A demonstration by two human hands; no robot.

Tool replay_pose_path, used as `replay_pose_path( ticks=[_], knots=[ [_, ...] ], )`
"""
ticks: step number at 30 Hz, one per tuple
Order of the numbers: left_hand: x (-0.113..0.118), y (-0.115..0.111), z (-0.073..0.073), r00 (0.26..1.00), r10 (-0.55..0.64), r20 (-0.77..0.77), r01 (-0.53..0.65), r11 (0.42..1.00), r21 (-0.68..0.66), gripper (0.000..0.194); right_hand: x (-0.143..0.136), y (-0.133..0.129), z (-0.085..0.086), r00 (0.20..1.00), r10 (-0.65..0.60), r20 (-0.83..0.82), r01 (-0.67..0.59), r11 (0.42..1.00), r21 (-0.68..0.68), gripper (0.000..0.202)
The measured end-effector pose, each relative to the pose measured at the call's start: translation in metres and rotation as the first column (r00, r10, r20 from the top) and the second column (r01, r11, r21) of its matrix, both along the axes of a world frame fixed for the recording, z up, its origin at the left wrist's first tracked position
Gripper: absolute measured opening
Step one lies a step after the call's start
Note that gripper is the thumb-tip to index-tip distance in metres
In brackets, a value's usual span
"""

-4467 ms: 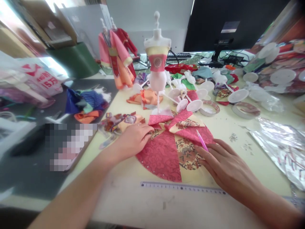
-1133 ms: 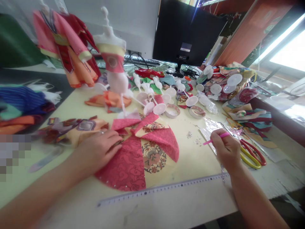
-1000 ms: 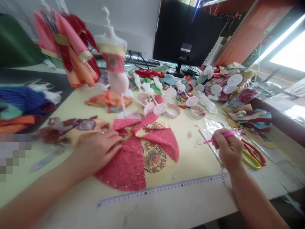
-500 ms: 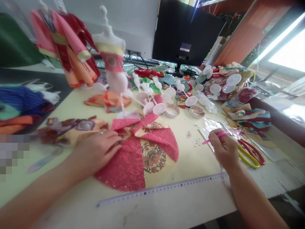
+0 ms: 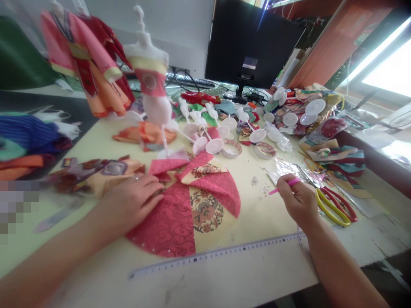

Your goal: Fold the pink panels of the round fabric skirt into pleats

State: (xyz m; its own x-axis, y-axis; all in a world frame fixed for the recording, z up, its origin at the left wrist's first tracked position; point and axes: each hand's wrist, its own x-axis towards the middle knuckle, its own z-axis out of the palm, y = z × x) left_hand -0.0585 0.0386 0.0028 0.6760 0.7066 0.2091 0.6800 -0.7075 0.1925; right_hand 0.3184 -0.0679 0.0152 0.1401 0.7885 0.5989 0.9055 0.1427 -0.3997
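Observation:
My left hand (image 5: 133, 199) lies flat with its fingertips on the left edge of a red and cream patterned fabric piece (image 5: 170, 218). Small shiny dots run along the fabric's lower left edge. In my right hand (image 5: 295, 196) a thin pink stick (image 5: 274, 191) is pinched, its tip pointing left toward small shiny bits (image 5: 265, 190) on the table. A ruler (image 5: 224, 253) lies just below the fabric. Pliers with yellow and red handles (image 5: 335, 209) rest right of my right hand, by a silvery sheet (image 5: 284, 169).
A white dress form (image 5: 157, 111) stands behind the fabric. Several small white forms lie behind, near two tape rolls (image 5: 231, 149). Dressed dolls (image 5: 96, 81) stand back left, a black monitor (image 5: 248, 47) at the back. Cloth heaps (image 5: 96, 173) lie left.
My right hand has moved slightly left with the pink stick, whose tip is now closer to the shiny bits. My left hand has stayed in place.

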Motion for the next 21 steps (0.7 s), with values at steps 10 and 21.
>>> replay_pose_path(
  ticks=[10,21],
  knots=[
    [0.000,0.000,0.000,1.000,0.002,-0.013,-0.003,1.000,-0.018,0.037,0.004,-0.003,-0.002,0.984,0.012,-0.180,0.000,0.998,0.064,0.025],
    [0.001,-0.001,0.002,1.000,-0.029,0.012,0.029,0.999,-0.017,0.036,-0.008,0.003,0.007,0.903,0.168,-0.396,-0.109,0.980,0.167,0.023]
  ],
)
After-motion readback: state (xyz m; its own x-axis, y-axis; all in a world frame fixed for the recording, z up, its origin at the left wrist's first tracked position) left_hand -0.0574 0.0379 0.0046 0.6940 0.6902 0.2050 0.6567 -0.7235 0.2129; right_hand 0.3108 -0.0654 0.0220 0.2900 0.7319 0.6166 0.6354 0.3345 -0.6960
